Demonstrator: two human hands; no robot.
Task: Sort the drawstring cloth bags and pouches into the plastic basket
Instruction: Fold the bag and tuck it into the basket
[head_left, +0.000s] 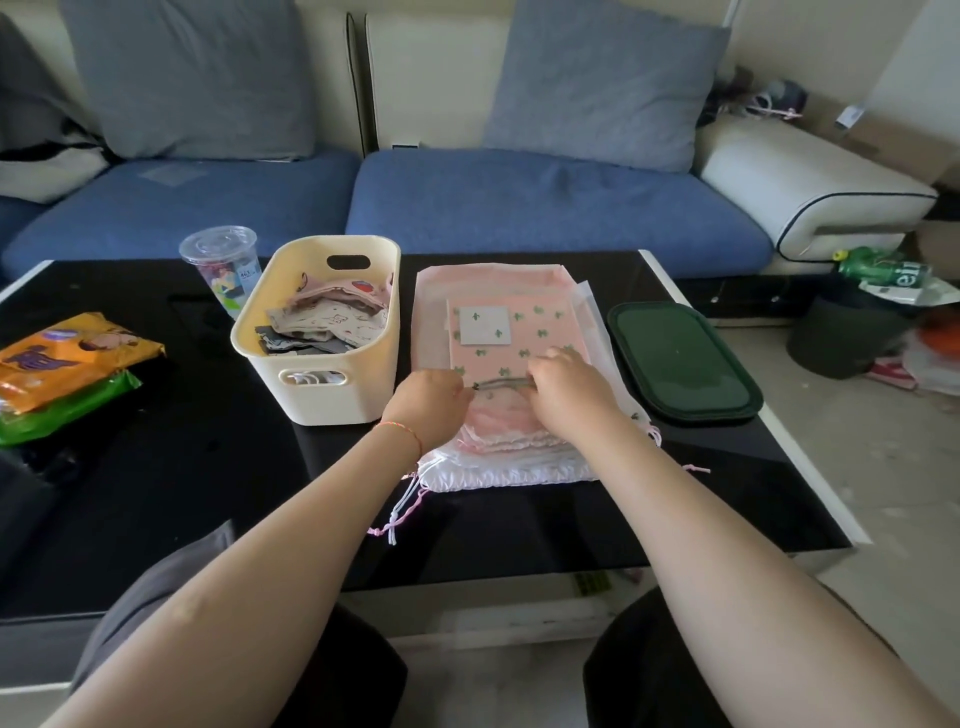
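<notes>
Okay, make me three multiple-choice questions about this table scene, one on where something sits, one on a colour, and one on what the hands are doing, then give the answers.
1. Where is the cream basket relative to the pile of pink bags?
A. To its left
B. To its right
C. On top of it

2. What colour is the flat lid right of the pile?
A. Orange
B. Dark green
C. White

3. What are the left hand and right hand doing?
A. Resting on the sofa
B. Both pinching the cactus-print pouch at its near edge
C. Lifting the cup

Answers: 1 A, the basket stands left of the pile. 2 B, the lid is dark green. 3 B, each grip closes on the pouch's drawstring edge.
</notes>
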